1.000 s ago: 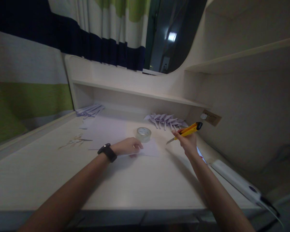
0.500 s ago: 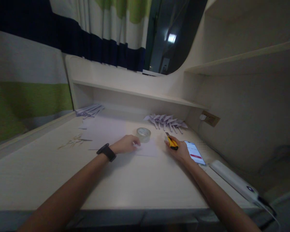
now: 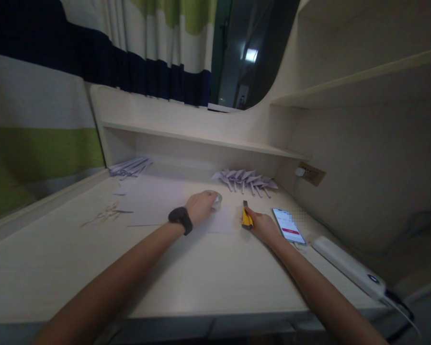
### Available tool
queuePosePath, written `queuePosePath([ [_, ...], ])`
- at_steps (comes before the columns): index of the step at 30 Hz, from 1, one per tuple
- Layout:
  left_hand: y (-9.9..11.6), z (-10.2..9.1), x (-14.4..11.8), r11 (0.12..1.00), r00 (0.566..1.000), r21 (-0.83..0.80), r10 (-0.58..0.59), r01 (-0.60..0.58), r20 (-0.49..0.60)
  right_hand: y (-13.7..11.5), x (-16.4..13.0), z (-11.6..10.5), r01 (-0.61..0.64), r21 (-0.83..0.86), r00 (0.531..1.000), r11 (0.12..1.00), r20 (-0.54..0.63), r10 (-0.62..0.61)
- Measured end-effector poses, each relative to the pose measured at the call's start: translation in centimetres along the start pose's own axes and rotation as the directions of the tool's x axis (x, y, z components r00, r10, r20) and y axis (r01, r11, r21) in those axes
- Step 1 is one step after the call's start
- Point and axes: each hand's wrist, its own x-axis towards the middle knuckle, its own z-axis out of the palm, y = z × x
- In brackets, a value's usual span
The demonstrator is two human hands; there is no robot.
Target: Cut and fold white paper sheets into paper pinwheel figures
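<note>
While the right hand lay low on the pale wooden table, its fingers were curled shut around a yellow utility knife, which pointed away from the person with its dark tip just past the fingertips. The knife rested on or just above the table at the right edge of a white sheet of paper; whether the blade touched the paper could not be told.

Left of the knife, the left hand, with a black watch on its wrist, sat on the same sheet. Its fingers were bent over a roll of clear tape, covering most of it; how firmly they gripped it could not be seen.

Just to the right of the right hand, a phone lay flat with its screen lit. Further right and nearer the person, a white power strip ran along the table's edge, with a cable at its end.

Beyond both hands, against the back panel, a cluster of small folded lilac paper pieces was spread out. Far to the left of the left hand lay a second bundle of folded paper strips, and nearer, some thin paper scraps. A striped curtain hung behind the table.
</note>
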Motion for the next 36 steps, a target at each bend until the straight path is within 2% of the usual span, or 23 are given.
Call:
queuePosePath([
  [4, 0.0, 0.7, 1.8, 0.998, 0.999, 0.052, 0.023, -0.025, 0.044, 0.9, 0.1, 0.3, 0.112, 0.093, 0.993, 0.989, 0.017, -0.114],
  [9, -1.0, 1.1, 3.2, 0.997, 0.996, 0.052, -0.055, 0.051, 0.064, 1.6, 0.0, 0.0, 0.232, 0.169, 0.972, 0.958, -0.024, -0.232],
  [13, -1.6, 1.3, 4.6, 0.995, 0.993, 0.033, -0.096, 0.094, 0.065, 1.9, 0.1, 0.1, 0.262, 0.167, 0.965, 0.95, -0.064, -0.255],
  [17, -1.8, 1.3, 5.3, 0.992, 0.991, 0.032, -0.122, 0.12, 0.058, 2.1, 0.2, 0.2, 0.256, 0.15, 0.966, 0.955, -0.013, -0.257],
  [20, -1.5, 1.0, 4.2, 0.991, 0.991, 0.054, -0.127, 0.125, 0.046, 2.1, 0.2, -0.3, 0.246, 0.089, 0.967, 0.965, 0.045, -0.251],
  [27, -0.4, 0.4, -1.6, 0.988, 0.993, 0.13, -0.091, 0.081, 0.074, 1.7, 1.1, -1.8, 0.316, 0.025, 0.939, 0.949, 0.138, -0.316],
  [31, -0.5, 0.7, -3.5, 0.999, 0.985, 0.041, -0.019, 0.012, 0.173, 1.7, 1.5, -1.6, 0.38, -0.016, 0.919, 0.925, 0.119, -0.375],
  [36, -0.8, 1.4, -4.5, 0.998, 0.978, -0.05, -0.018, 0.029, 0.206, 2.3, 1.4, -0.7, 0.403, -0.014, 0.913, 0.915, 0.082, -0.401],
])
